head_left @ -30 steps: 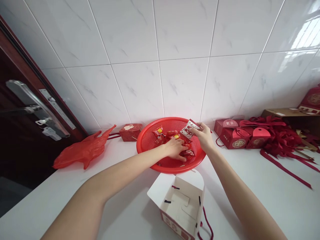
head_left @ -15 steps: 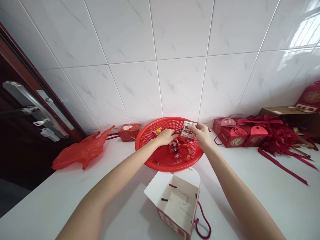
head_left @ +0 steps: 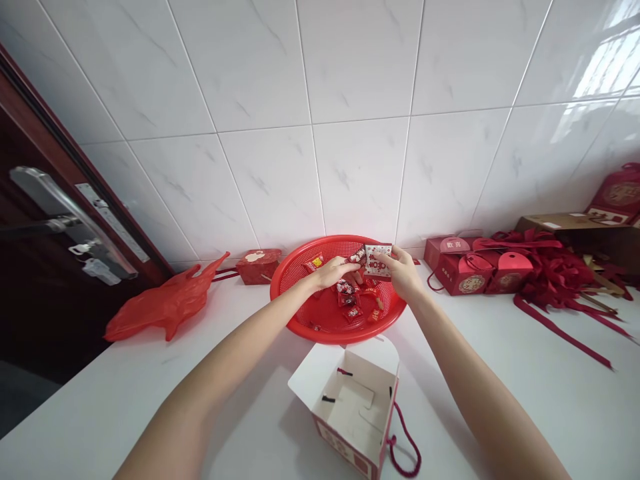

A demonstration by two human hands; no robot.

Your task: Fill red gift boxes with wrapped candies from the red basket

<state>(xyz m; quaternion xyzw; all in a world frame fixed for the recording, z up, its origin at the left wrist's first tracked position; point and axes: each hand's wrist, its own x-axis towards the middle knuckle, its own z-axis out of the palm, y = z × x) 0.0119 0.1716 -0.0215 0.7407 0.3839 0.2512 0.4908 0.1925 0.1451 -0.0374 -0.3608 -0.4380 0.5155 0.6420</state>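
Over the red plastic basket (head_left: pixel 295 323), my right hand (head_left: pixel 406 272) is closed on a small flat packet (head_left: pixel 376 261), white with a red pattern. My left hand (head_left: pixel 332 272) is closed on a dark red wrapped candy (head_left: pixel 358 256), held close beside that packet. Several red-wrapped candies (head_left: pixel 349 300) lie in the basket below my hands, and a red and yellow packet (head_left: pixel 315 263) rests at its left side. In front of the basket stands an open gift box (head_left: pixel 350 400), white inside, with a dark red cord handle (head_left: pixel 411 440) hanging on its right.
A crumpled red plastic bag (head_left: pixel 165 301) and a red box (head_left: pixel 258 267) sit left of the basket. To the right are closed red gift boxes (head_left: pixel 467 272), a heap of red ribbons (head_left: pixel 555 270) and a cardboard carton (head_left: pixel 555 221). A tiled wall (head_left: pixel 360 180) rises behind.
The packet in my right hand has turned flatter toward me. My left hand has lifted its candy slightly, so more of the wrapper shows beside the packet.
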